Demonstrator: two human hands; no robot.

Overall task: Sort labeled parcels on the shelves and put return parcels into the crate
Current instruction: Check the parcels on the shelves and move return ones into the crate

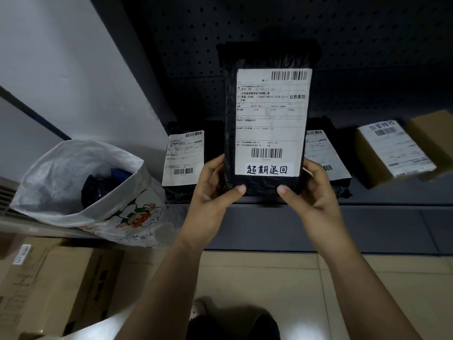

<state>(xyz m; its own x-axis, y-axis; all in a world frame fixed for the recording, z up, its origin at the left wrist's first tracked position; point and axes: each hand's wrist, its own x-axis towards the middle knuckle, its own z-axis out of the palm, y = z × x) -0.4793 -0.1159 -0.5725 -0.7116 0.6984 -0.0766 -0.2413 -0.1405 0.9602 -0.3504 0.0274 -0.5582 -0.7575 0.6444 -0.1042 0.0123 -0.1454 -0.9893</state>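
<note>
A black plastic parcel (267, 57) with a large white shipping label and handwritten characters at its foot stands upright in front of the shelf. My left hand (215, 187) grips its lower left corner and my right hand (311, 190) grips its lower right corner, thumbs on the front. On the dark shelf (382, 201) behind lie two more black labeled parcels, one at the left (182, 158) and one at the right (326, 155), partly hidden by the held one. A brown labeled box (392, 153) sits further right.
A white woven sack (81, 182) stands open at the left with dark parcels inside. Cardboard boxes (56, 285) lie on the tiled floor at the lower left. A perforated dark back panel (343, 33) rises behind the shelf. A white wall is at the left.
</note>
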